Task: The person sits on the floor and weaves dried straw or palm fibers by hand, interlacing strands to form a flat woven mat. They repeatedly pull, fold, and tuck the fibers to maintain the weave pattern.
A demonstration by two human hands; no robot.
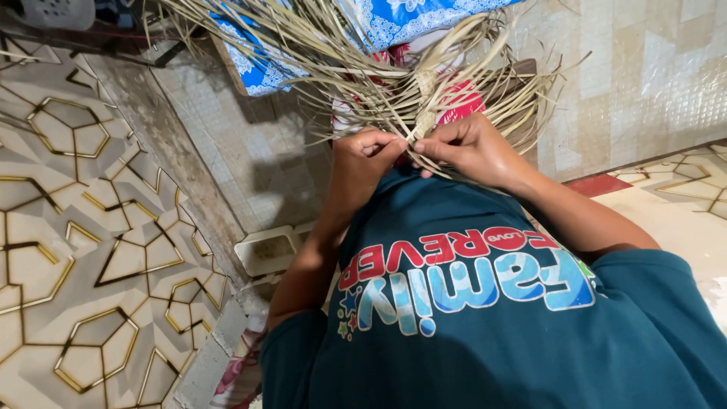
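Your left hand (363,155) and right hand (469,148) both pinch the woven strip (424,113) of dry straw strands (341,68), held just above your chest. The strands look light, springy and brittle, so grip near the braid. A red-and-white package (462,98) lies behind them.

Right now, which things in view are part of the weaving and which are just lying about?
In the work:
- left hand, pinching strips
- right hand, pinching strips
- woven band at the fingertips
- loose straw strips fanning out

Just lying about:
- blue cloth behind the strips
- red-and-white cloth
- white block on the floor
- patterned tiles
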